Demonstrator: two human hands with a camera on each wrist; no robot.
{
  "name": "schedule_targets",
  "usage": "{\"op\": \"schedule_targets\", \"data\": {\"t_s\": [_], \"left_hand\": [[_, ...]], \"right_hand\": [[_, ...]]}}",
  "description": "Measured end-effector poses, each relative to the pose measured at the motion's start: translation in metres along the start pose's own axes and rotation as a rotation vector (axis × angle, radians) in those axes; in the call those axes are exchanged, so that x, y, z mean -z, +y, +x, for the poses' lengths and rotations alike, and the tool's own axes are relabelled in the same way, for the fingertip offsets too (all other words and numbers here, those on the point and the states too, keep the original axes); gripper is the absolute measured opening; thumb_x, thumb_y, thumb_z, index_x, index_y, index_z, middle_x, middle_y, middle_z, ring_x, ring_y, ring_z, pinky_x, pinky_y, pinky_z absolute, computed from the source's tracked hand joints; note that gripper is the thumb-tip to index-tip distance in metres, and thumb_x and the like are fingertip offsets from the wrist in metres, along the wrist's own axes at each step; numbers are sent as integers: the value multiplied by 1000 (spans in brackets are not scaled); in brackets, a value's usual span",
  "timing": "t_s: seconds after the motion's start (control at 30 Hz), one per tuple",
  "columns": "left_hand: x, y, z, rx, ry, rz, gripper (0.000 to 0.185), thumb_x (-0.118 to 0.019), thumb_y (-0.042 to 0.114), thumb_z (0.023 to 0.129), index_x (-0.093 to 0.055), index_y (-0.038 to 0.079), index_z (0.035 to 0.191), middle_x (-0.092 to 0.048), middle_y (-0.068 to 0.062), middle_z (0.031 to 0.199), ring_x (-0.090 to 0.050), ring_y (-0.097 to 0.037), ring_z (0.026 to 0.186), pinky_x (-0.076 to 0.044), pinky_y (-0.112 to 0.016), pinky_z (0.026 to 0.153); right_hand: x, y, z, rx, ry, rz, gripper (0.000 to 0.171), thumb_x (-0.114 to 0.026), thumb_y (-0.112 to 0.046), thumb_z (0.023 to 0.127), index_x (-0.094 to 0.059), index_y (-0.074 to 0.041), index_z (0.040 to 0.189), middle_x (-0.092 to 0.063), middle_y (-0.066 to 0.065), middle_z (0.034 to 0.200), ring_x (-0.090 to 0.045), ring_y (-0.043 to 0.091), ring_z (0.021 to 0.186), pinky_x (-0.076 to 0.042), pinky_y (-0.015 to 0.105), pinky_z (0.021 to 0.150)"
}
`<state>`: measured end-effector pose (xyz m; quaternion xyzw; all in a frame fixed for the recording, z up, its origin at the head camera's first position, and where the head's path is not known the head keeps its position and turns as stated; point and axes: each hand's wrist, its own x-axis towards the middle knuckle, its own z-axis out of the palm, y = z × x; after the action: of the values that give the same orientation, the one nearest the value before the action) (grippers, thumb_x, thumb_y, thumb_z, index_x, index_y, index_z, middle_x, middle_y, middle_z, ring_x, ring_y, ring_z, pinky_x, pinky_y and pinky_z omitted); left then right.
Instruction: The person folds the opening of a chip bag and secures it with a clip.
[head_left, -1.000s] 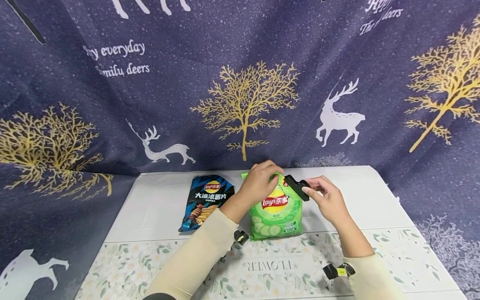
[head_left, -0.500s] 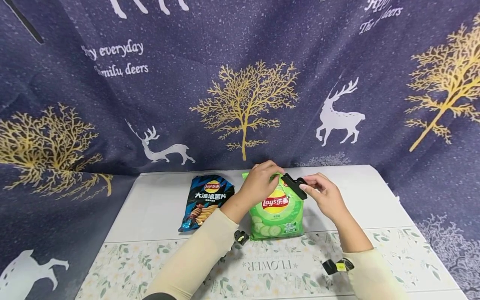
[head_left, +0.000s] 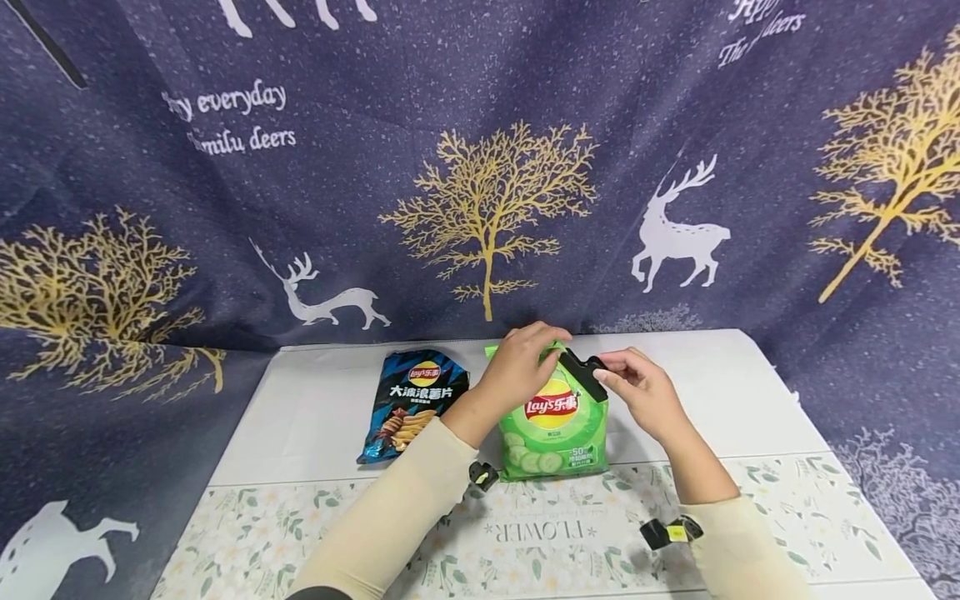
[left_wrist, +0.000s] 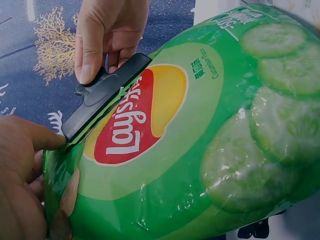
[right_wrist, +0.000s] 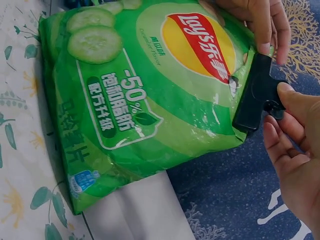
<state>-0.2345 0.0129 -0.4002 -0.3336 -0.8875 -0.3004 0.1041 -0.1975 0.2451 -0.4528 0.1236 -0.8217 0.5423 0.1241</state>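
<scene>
A green bag of Lay's cucumber chips (head_left: 551, 437) stands on the table, its top corner folded over. My left hand (head_left: 525, 360) grips the bag's upper left part, thumb in front and fingers behind, as the left wrist view shows. Across the folded edge at the upper right sits a black bag clip (left_wrist: 107, 95). My right hand (right_wrist: 297, 130) pinches the clip's handles between thumb and fingers. In the right wrist view the clip's long bar (right_wrist: 254, 92) lies along the fold, with a left fingertip touching its upper end.
To the left of the green bag lies a blue and black bag of Lay's chips (head_left: 412, 404), partly behind my left forearm. A floral mat (head_left: 555, 542) covers the near part of the white table (head_left: 712, 392). A dark blue curtain (head_left: 322, 200) hangs right behind the table.
My right hand has moved left with the bag clip, which has slid from the green bag's right edge farther over its folded corner. My left hand has stayed nearly still.
</scene>
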Motion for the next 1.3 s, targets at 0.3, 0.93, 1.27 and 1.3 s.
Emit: {"op": "schedule_targets", "data": {"t_s": [0.3, 0.93, 1.27, 1.3], "left_hand": [[-1, -2, 0, 7, 20, -10, 46, -60, 20, 103, -52, 22, 149, -68, -1, 128, -67, -18, 112, -51, -41, 103], [-1, -3, -1, -6, 66, 22, 42, -62, 20, 102, -58, 22, 144, -71, 1, 120, -67, -17, 107, -48, -43, 104], [1, -8, -4, -9, 148, 41, 39, -65, 22, 100, -62, 22, 139, -71, 5, 117, -64, -15, 111, -44, -43, 105], [1, -8, -4, -7, 159, 40, 39, -65, 22, 100, -62, 21, 139, -71, 5, 117, -64, -16, 112, -44, -44, 106]], "right_hand": [[-3, 1, 0, 5, 6, 32, 26, -67, -10, 97, -69, -1, 121, -61, 2, 102, -61, -3, 90, -52, 11, 79], [-11, 6, -1, -29, 16, 102, 31, -66, -14, 99, -66, 1, 127, -60, -8, 102, -59, 1, 94, -51, 11, 83], [-13, 2, -3, -29, 23, 113, 31, -65, -14, 100, -66, 0, 127, -60, -5, 102, -60, 0, 94, -51, 10, 83], [-13, 2, -3, -30, 24, 114, 31, -65, -15, 100, -66, 0, 127, -60, -5, 102, -60, 0, 94, -51, 10, 83]]}}
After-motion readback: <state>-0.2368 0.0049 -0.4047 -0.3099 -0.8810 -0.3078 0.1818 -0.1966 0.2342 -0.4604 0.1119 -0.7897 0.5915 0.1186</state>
